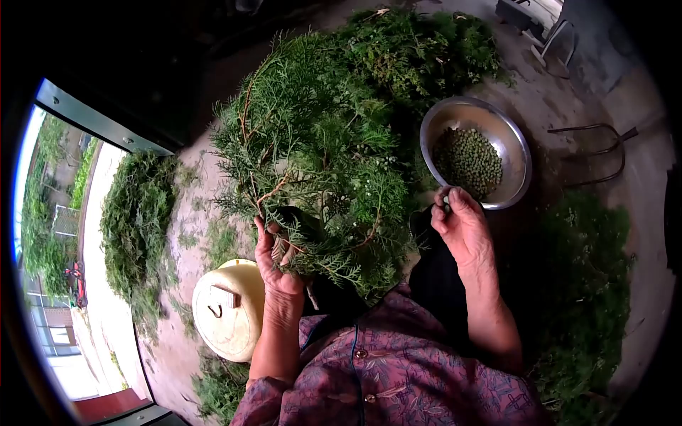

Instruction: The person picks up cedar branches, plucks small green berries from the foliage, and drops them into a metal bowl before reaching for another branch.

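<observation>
My left hand [279, 259] is closed around the woody stem of a leafy evergreen branch [284, 128], which fans upward and to the right over my lap. Small pale-green cones show among its sprays. My right hand [463, 227] pinches a few small green cones [447, 202] between thumb and fingers, just below the near rim of a metal bowl [524, 153]. Many round green cones [472, 160] lie in the bottom of that bowl. The right hand's palm side is partly hidden.
A heap of cut greenery [426, 50] lies behind the branch, with another pile [138, 220] by the bright doorway at left. A cream-coloured bucket-like container [231, 309] stands left of my left arm. Loose sprays [582, 284] cover the floor at right, below a bent metal rod [616, 153].
</observation>
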{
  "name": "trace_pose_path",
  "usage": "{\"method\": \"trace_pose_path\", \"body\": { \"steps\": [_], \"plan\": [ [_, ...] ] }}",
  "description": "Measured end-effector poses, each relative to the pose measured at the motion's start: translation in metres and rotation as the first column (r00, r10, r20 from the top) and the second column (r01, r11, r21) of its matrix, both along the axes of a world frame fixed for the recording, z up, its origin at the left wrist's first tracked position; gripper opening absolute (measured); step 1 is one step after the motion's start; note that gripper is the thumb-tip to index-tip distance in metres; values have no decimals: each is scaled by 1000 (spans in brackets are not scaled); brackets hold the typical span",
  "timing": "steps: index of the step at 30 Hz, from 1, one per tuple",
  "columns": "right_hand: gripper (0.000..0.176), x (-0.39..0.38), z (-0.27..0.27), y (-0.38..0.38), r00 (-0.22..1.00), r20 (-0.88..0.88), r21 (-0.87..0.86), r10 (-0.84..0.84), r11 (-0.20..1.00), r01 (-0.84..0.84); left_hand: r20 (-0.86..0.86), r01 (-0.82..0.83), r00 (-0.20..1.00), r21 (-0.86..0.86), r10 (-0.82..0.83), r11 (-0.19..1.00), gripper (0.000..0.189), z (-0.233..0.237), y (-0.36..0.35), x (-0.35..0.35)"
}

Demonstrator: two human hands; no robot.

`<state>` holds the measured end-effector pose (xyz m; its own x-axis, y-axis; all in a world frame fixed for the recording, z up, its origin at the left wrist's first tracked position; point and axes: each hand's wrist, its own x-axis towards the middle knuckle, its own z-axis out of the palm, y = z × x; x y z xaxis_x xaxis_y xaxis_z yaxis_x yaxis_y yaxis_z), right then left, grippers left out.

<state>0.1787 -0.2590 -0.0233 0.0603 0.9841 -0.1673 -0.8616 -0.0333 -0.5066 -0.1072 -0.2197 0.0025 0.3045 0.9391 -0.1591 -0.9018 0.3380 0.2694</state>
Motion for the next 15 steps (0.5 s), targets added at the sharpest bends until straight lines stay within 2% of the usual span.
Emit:
{"method": "trace_pose_path", "body": {
  "steps": [2,3,5,6,9,11,13,14,15],
  "plan": [
    [10,-16,4,-10,979,118,-142,167,979,-150,-78,-39,996,-6,38,999,33,-2,1,-6],
    [12,-25,7,-15,954,188,-239,232,953,-185,-4,-62,998,-52,62,997,34,1,2,-4],
    [18,-37,-4,-17,950,136,-150,282,953,-261,137,-101,983,-156,123,983,36,7,-2,0],
    [21,-43,-4,-19,959,123,-171,256,957,-234,154,-52,986,-95,66,994,37,5,-2,-1],
    [22,-55,13,-13,962,84,-102,260,963,-251,-93,-120,990,-147,108,982,36,16,-8,4],
    [26,-60,14,-11,953,26,-59,302,952,-300,113,33,993,31,-36,999,35,2,-4,-2],
    [28,-65,11,-8,932,-33,1,360,933,-361,126,26,992,-54,-19,998,32,1,-7,-7],
    [31,-68,15,-10,939,-33,-71,342,936,-343,19,-87,996,-178,92,980,32,1,-7,-6],
    [30,-71,15,-9,939,-38,-63,342,937,-344,45,-46,998,-126,52,991,32,0,-8,-6]
  ]
}}
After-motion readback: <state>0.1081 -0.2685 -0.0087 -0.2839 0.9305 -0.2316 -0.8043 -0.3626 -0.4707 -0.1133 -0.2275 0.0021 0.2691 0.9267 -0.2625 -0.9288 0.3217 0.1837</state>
